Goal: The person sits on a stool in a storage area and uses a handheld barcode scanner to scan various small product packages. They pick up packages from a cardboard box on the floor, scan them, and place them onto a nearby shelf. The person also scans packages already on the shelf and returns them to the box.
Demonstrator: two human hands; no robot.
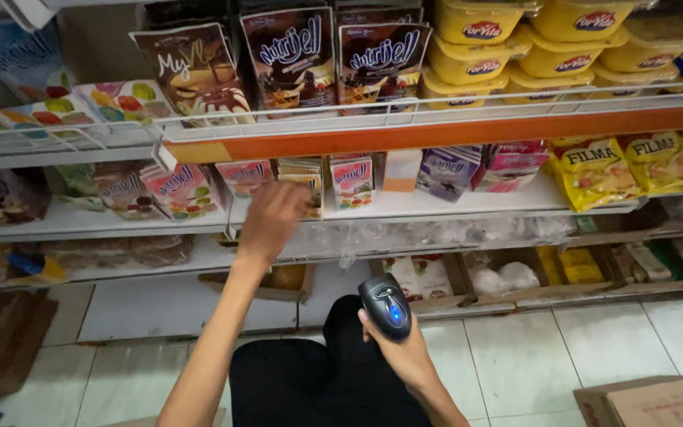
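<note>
My left hand (272, 218) reaches up to the middle shelf, its fingers at a small yellowish packet (303, 178) among a row of small pink and white boxes (352, 182). Whether the fingers grip the packet is hidden by the back of the hand. My right hand (403, 352) holds a black handheld barcode scanner (386, 306) with a blue light, low over my dark-clad knees.
White wire shelves with an orange front strip (436, 133) carry dark pudding-mix packets (294, 55), yellow tubs (484, 47) and yellow pouches (594, 170). Cardboard trays (452, 285) sit on the lowest shelf. A cardboard box (658, 403) stands on the white tiled floor at right.
</note>
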